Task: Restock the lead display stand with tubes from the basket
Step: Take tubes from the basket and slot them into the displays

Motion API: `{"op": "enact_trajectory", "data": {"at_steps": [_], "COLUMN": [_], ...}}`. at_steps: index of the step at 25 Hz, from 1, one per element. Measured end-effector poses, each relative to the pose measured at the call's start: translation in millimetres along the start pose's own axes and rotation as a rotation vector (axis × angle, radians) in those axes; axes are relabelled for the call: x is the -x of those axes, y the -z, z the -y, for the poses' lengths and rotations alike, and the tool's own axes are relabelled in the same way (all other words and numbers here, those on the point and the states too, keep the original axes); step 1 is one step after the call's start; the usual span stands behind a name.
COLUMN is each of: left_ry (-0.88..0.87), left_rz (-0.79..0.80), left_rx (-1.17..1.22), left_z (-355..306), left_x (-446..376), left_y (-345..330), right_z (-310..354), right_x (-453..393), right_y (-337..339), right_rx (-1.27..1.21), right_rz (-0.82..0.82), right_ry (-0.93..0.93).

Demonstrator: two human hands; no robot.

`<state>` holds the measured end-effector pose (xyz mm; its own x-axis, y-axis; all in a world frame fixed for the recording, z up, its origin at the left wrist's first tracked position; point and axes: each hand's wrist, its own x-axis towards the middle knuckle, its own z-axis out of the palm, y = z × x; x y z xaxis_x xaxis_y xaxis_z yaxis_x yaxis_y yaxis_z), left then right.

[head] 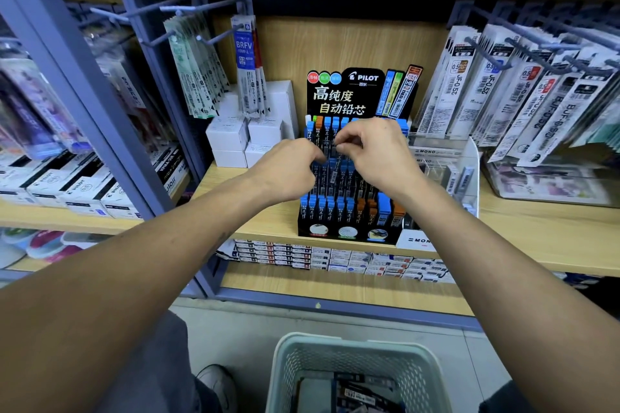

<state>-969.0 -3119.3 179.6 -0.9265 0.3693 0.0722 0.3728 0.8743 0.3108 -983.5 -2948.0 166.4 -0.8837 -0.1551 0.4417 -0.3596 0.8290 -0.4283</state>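
While both my hands work at the middle tier of the lead display stand point(349, 178), right hand point(375, 151) pinching a tube point(330, 147), left hand point(288, 168) curled beside it, grip unclear, I judge seating it comes next, the basket point(355, 369) waiting below.

Setting: stationery shop, retail aisle. Evidence: a black branded lead display stand point(352, 157) sits on a wood-grain shelf point(523, 238), its tiers filled with blue- and orange-capped lead tubes point(330, 208). Left of the stand, packaged pen refills point(246, 67) hang from grey metal pegs, with small white cartons point(241, 139) stacked beneath. Right of the stand, more carded refills point(496, 87) hang in dense rows on hooks, above a clear acrylic bin point(446, 164) of erasers. Below the stand, the next shelf level holds rows of flat boxed stock point(335, 258). On the floor before the stand, a pale perforated basket point(355, 372) holds loose packets.
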Motion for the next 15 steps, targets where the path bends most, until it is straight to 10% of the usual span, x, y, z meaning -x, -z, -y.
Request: {"op": "enact_trajectory", "data": {"at_steps": [15], "left_ry": [-0.025], "left_rz": [-0.131], "left_rx": [0.079], "left_z": [2], "left_x": [-1], "left_y": [4], "right_z": [-3], "right_x": [6], "right_y": [9], "right_rx": [0.044], "right_rz": [-0.081], "right_ry": [0.086]}}
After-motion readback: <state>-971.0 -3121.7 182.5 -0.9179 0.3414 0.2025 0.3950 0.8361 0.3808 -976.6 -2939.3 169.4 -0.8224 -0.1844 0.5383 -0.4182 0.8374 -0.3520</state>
